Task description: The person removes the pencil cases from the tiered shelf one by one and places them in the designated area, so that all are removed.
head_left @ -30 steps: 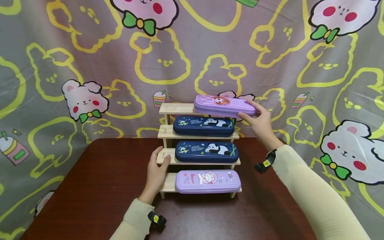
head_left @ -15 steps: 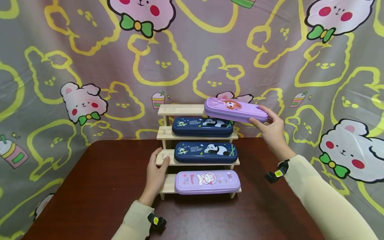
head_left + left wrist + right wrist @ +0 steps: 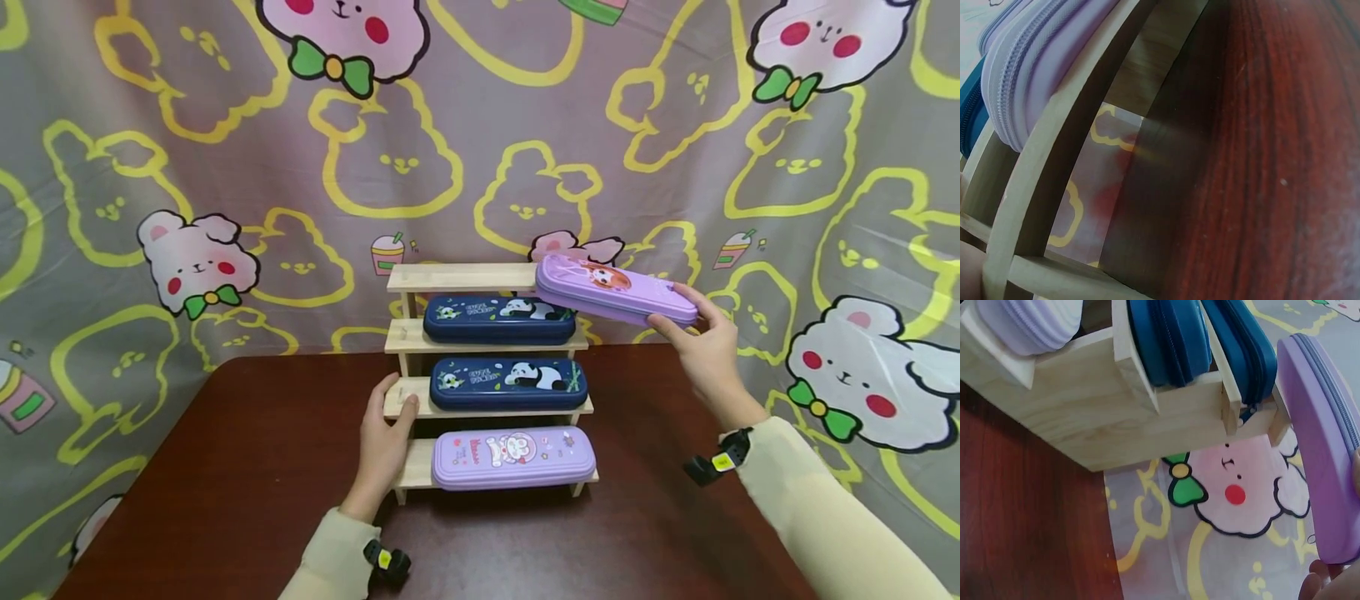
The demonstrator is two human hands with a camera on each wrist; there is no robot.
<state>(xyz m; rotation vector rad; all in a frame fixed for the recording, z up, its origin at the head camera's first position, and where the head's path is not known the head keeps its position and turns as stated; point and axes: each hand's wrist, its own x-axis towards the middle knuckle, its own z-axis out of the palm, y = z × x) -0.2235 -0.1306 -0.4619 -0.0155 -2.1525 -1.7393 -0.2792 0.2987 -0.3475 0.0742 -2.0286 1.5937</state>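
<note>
In the head view my right hand point(image 3: 705, 354) pinches the right end of a purple zip pencil case point(image 3: 615, 290) with a red-haired cartoon girl on its lid. That case is tilted, its left end at the right end of the top step. The left hand point(image 3: 384, 437) grips the left end of a wooden four-step rack point(image 3: 408, 400), its thumb on the third step from the top. Two navy panda pencil cases point(image 3: 501, 320) lie on the middle steps. On the lowest step lies a lilac rabbit pencil case point(image 3: 513, 458). In the right wrist view the purple case point(image 3: 1322, 450) hangs beside the rack.
The rack stands on a dark red-brown wooden table point(image 3: 247, 467). Behind it hangs a grey cartoon-print curtain point(image 3: 525, 108), close to the table's back edge. Black straps with small cameras point(image 3: 720, 458) sit on both wrists.
My right hand has carried the purple case to the right and slightly down off the top step, and its right end has dipped. The left hand keeps its grip on the rack.
</note>
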